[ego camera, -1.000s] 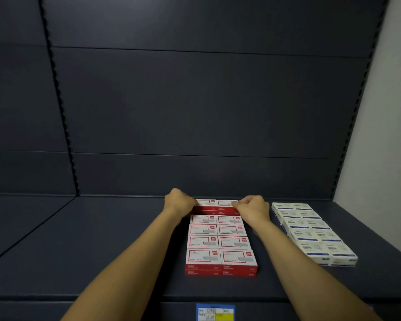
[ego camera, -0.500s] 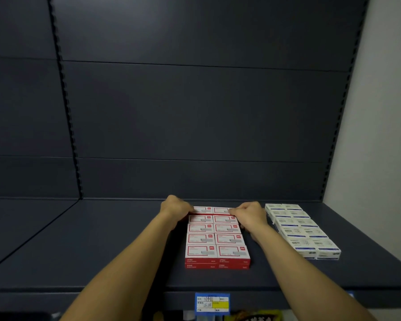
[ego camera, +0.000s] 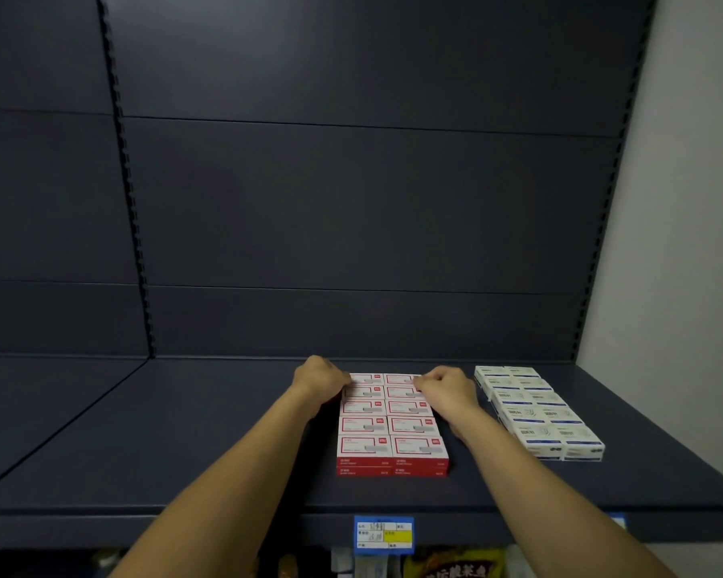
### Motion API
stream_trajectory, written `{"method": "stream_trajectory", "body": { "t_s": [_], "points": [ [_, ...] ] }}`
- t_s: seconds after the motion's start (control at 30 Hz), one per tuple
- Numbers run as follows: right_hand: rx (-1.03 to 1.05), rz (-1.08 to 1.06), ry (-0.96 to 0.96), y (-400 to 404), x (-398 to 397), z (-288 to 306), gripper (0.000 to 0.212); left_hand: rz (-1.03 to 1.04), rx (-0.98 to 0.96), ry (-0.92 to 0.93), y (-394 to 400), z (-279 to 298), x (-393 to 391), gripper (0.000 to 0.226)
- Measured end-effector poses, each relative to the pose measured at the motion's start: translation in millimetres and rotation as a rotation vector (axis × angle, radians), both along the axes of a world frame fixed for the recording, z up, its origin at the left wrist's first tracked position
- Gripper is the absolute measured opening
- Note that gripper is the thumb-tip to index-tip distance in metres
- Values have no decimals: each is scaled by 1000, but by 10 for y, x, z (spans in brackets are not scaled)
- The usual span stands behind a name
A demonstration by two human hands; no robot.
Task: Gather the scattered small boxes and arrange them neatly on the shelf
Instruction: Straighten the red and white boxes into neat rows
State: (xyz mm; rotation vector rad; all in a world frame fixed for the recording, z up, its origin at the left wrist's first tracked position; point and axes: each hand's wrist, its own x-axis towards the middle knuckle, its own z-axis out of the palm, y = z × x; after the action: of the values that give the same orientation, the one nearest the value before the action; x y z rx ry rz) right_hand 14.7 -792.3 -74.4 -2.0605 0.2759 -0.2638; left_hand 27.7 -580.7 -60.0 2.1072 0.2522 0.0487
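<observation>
From the head camera, your left hand point(ego camera: 319, 379) and right hand point(ego camera: 449, 387) have their fingers curled onto the far row of the red boxes point(ego camera: 392, 423), one at each side. The block sits two wide, stacked two high, on the dark shelf point(ego camera: 143, 444); white boxes point(ego camera: 537, 410) lie just to its right.

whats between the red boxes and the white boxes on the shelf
In the head view, the right hand and its forearm cross that gap; under them is bare dark shelf between red boxes and white boxes.
</observation>
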Motion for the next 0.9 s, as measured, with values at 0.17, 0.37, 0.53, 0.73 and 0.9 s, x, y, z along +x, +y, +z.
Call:
{"method": "stream_trajectory", "body": {
  "t_s": [0.17, 0.37, 0.53, 0.73, 0.9],
  "points": [
    [25, 31, -7, -36, -150, -25, 21, -12, 56, -39, 10, -11, -205, 25],
    [88, 51, -22, -119, -367, -108, 31, -54, 108, -125, 70, -44, -591, 29],
    [31, 21, -76, -78, -721, -88, 35, -63, 90, -197, 101, -96, -859, 30],
    [33, 62, -136, -112, -1085, -80, 38, -72, 57, -285, 64, -111, -1326, 32],
    [-64, 179, -157, -246, -1315, -111, 53, -142, 156, -347, 122, -191, -1643, 39]
  ]
}}
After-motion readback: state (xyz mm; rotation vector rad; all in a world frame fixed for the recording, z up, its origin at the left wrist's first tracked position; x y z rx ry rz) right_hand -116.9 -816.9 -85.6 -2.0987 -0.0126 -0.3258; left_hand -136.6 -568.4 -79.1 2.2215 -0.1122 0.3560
